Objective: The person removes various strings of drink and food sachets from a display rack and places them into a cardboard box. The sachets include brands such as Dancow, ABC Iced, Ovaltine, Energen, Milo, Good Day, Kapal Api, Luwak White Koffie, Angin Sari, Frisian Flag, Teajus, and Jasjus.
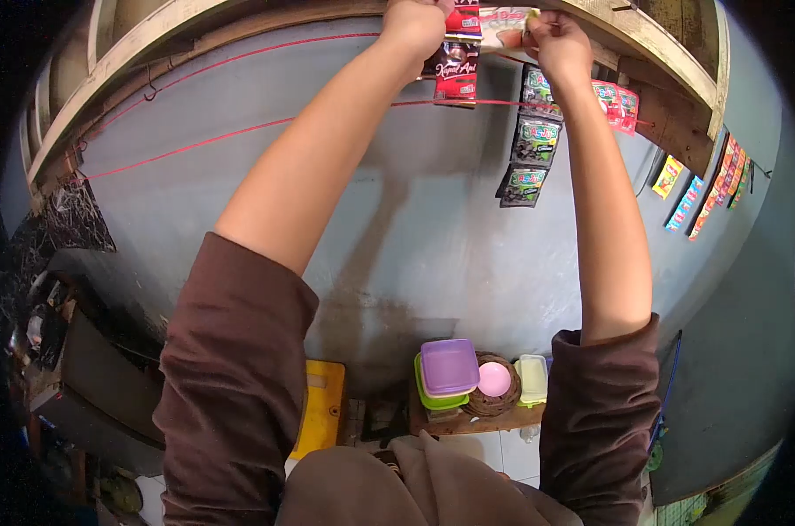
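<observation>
Both arms reach up to the top of the view. My left hand is closed at the upper edge of a strip of red and black sachets, which hangs at the red string. My right hand pinches the end of a whitish packet or strip with red lettering, just right of the red sachets. Below my right wrist hangs a strip of black and green sachets. Red and white sachets hang right of that wrist. My left fingertips are partly hidden.
Two red strings stretch along the grey wall under a wooden frame. Colourful sachet strips hang at the right. Below stand a purple-lidded container, a pink bowl and a yellow object.
</observation>
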Demonstrator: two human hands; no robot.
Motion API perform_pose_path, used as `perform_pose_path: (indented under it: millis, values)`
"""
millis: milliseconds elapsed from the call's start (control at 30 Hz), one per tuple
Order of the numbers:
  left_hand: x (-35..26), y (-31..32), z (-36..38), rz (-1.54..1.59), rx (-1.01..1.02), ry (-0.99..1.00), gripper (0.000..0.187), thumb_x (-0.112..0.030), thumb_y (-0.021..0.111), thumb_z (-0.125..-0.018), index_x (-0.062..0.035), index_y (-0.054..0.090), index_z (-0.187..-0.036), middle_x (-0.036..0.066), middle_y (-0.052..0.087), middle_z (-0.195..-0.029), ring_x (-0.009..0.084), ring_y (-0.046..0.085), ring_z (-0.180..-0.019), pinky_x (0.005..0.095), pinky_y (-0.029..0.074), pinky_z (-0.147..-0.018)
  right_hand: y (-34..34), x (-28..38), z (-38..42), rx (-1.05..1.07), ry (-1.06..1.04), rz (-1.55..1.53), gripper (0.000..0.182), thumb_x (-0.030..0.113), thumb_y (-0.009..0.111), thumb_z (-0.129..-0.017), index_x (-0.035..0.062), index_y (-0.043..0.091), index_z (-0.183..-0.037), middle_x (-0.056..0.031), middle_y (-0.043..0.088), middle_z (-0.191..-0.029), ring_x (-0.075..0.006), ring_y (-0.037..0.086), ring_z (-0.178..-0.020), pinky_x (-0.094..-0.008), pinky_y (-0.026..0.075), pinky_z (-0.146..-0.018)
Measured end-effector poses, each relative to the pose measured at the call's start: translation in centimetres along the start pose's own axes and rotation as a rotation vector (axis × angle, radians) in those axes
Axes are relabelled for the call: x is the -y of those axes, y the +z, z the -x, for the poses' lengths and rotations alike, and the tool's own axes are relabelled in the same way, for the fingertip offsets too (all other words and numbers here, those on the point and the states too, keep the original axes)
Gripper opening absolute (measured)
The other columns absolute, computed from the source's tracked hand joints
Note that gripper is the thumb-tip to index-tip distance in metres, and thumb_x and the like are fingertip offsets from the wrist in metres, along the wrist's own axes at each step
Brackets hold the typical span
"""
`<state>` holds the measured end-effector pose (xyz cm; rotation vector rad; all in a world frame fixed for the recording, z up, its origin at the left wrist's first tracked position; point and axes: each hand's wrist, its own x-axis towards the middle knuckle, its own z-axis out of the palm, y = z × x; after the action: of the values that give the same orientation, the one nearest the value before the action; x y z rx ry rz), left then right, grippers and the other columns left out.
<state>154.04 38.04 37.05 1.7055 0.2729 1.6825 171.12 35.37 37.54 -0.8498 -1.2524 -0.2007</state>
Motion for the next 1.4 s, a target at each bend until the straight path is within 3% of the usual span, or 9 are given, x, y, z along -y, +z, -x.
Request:
perform_pose_path:
  millis: [400,600,667,833,1000,1100,1133,1200,1400]
  values:
    - [-2.0,-4.6,8.2,0.628,0.283,0.069,0.022,-0.005,0.036,-0.086,-0.0073,0.037,-0.108,0.005,0.047,-0.102,0.0141,0.048,-0.089,0.0297,0.041,-0.077,-0.9,4.6,12.7,-0.400,-0.212,-0.489,0.018,0.016,0.047,-0.084,0.0004,0.039,-0.087,-0.0123,0.053,-0.080,-0.0174,0.057,-0.073,-0.0319,0.050,-0.065]
    - [-1.6,-14.4,16.3,0.471,0.194,0.103,0.023,-0.020,0.035,-0.088,-0.0059,0.039,-0.105,0.007,0.050,-0.100,0.0195,0.051,-0.092,0.0374,0.043,-0.078,2.1,5.6,22.1,-0.291,-0.016,-0.448,0.017,0.018,0.042,-0.087,0.0021,0.041,-0.091,-0.0092,0.051,-0.085,-0.0163,0.056,-0.075,-0.0320,0.049,-0.070]
    - [-1.3,-17.8,19.4,0.333,-0.088,0.090,0.020,-0.019,0.049,-0.082,-0.0034,0.045,-0.094,0.003,0.053,-0.085,0.0104,0.049,-0.075,0.0266,0.040,-0.068,3.3,4.5,26.2,-0.143,-0.033,-0.451,0.013,0.014,0.039,-0.087,0.0024,0.039,-0.094,-0.0095,0.050,-0.091,-0.0171,0.055,-0.074,-0.0306,0.048,-0.068]
    - [0.6,-30.3,27.3,-0.274,-0.326,0.023,0.017,-0.016,0.049,-0.082,-0.0017,0.044,-0.089,0.004,0.041,-0.100,0.0108,0.043,-0.090,0.0253,0.035,-0.081,10.7,4.2,36.9,0.165,0.369,-0.431,0.005,0.007,0.042,-0.084,0.0024,0.042,-0.086,-0.0183,0.044,-0.112,-0.0134,0.053,-0.070,-0.0247,0.047,-0.061]
    - [2.2,-41.1,36.8,-0.740,-0.522,-0.195,0.006,-0.004,0.051,-0.078,-0.0024,0.054,-0.083,0.007,0.028,-0.118,0.0167,0.039,-0.101,0.0292,0.033,-0.085,20.4,3.9,46.9,0.510,0.985,-0.633,0.008,0.010,0.049,-0.082,0.0022,0.045,-0.083,-0.0066,0.055,-0.080,-0.0113,0.054,-0.067,-0.0229,0.047,-0.060]
    - [7.2,-47.6,42.2,-0.571,-0.344,-0.616,0.007,-0.003,0.049,-0.079,-0.0018,0.051,-0.086,0.011,0.046,-0.107,0.0157,0.041,-0.102,0.0283,0.036,-0.084,26.1,2.9,54.4,0.697,1.314,-0.547,0.010,0.013,0.051,-0.082,0.0056,0.046,-0.085,-0.0040,0.053,-0.079,-0.0134,0.056,-0.073,-0.0245,0.046,-0.064]
    - [8.6,-48.0,42.9,-0.323,-0.460,-0.852,0.012,0.000,0.048,-0.079,-0.0022,0.047,-0.090,0.008,0.050,-0.099,0.0136,0.047,-0.091,0.0245,0.039,-0.077,27.3,2.1,56.2,0.694,1.318,-0.539,0.010,0.013,0.051,-0.082,0.0056,0.046,-0.085,-0.0040,0.053,-0.079,-0.0134,0.056,-0.073,-0.0245,0.046,-0.064]
    - [12.8,-50.3,44.7,-0.345,-0.367,-0.821,0.009,0.003,0.047,-0.079,-0.0035,0.041,-0.082,0.003,0.052,-0.085,0.0080,0.046,-0.073,0.0216,0.040,-0.070,30.2,0.5,59.3,0.811,1.320,-0.404,0.010,0.013,0.052,-0.081,0.0051,0.047,-0.079,-0.0028,0.053,-0.075,-0.0122,0.055,-0.071,-0.0247,0.044,-0.060]
    - [19.6,-53.4,44.2,-0.167,-0.218,-0.660,0.014,0.005,0.052,-0.073,-0.0041,0.045,-0.082,0.007,0.054,-0.090,0.0167,0.050,-0.089,0.0282,0.037,-0.080,36.1,-1.7,61.7,0.941,0.613,0.116,0.010,0.006,0.055,-0.073,0.0020,0.047,-0.068,-0.0088,0.056,-0.074,-0.0218,0.054,-0.064,-0.0318,0.041,-0.057]
